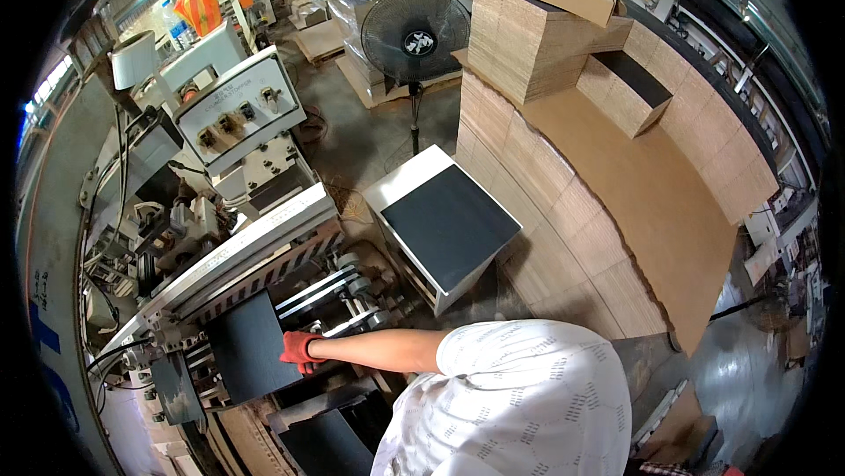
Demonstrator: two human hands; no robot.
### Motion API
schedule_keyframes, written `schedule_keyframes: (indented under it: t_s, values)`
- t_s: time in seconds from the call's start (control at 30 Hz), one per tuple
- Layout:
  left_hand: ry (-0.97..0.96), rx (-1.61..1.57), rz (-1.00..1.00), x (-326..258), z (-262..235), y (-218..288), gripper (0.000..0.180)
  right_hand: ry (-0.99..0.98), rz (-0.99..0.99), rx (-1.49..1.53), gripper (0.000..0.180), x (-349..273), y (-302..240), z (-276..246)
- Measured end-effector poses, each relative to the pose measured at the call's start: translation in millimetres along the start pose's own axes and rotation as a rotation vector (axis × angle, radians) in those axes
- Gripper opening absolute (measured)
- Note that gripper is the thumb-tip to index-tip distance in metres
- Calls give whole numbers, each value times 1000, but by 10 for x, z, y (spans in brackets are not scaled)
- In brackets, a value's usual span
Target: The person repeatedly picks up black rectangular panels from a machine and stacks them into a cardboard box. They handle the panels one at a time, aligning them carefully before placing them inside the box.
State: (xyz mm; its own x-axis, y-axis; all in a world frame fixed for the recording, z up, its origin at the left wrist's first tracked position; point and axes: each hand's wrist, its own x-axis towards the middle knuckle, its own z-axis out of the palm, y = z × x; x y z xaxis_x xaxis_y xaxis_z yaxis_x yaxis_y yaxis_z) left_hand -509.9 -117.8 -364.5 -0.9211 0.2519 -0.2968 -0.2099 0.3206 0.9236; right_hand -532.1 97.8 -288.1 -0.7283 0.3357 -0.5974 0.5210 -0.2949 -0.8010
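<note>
While I look on from far away, my right hand [299, 351], in a red glove, is at the right edge of a dark board [251, 348] that lies flat in the machine [246, 245]. I cannot tell if the fingers pinch the board or only touch it, and my left hand is out of sight. Because the board lies by the shiny rails [321, 289], I guess the work on it is only part done. One more dark panel [326, 443] lies lower down, near my body, and a dark sheet [453, 225] lies on the white desk [409, 177]; I can't say if those are done or waiting. Past the desk are big piles of boards [541, 45], with a wide brown sheet [634, 177] over the low ones, so there may be lots left, or lots made. Behind the desk, a black fan [415, 40] stands on the grey floor [352, 146]. Farther back I see a wrapped pile [348, 10], and, off to the left, a bright orange cloth [198, 8] near a bottle [170, 17].
</note>
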Motion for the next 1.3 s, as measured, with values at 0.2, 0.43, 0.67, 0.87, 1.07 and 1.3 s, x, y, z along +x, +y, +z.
schedule_keyframes:
  t_s: [0.2, 0.43, 0.67, 0.87, 1.07, 1.3]
  values:
    - [-25, -17, 8, 25, -25, 55, 39, 71, -57, -62, 38, -191, -62, 26]
    - [-66, -63, 31, 53, -26, 146, 36, 127, -111, -30, 31, -185, -36, 56]
    - [-72, -154, 43, 56, -215, 173, 32, 447, -222, -259, 34, 62, 140, 216]
    - [-42, -249, 39, -29, -473, 160, 29, 597, -437, -37, 44, 114, 423, 281]
    - [-32, -325, 35, -131, -723, 183, 26, 787, -708, 445, 30, 239, 715, 367]
    - [87, -449, 30, -312, -1310, 20, 24, 653, -713, 411, 18, -641, 1074, -207]
